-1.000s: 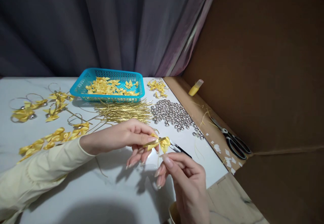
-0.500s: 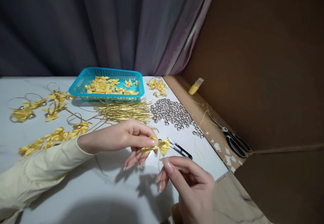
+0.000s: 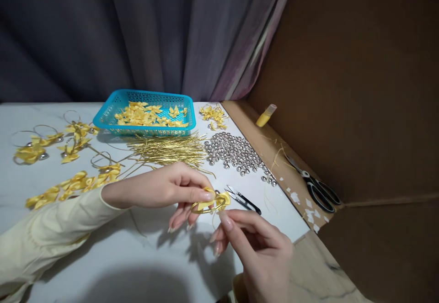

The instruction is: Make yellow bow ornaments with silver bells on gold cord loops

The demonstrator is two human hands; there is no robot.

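My left hand (image 3: 164, 188) pinches a small yellow ribbon bow (image 3: 222, 199) with a gold cord loop (image 3: 203, 209) curling under it, just above the white table (image 3: 103, 257). My right hand (image 3: 257, 243) is close below the bow, its thumb and forefinger pinched on the cord's loose end. Small black thread snips (image 3: 244, 199) lie on the table just behind the bow.
A blue basket (image 3: 144, 113) of yellow bows stands at the back. In front of it lie a bundle of gold cords (image 3: 168, 150) and a heap of silver bells (image 3: 233, 152). Finished bow loops (image 3: 51, 145) lie at the left. Scissors (image 3: 315, 186) and a glue bottle (image 3: 265, 115) rest on cardboard at the right.
The gold cord, straight a second ago, now curls into a loop under the bow. My right hand has drawn slightly down and right.
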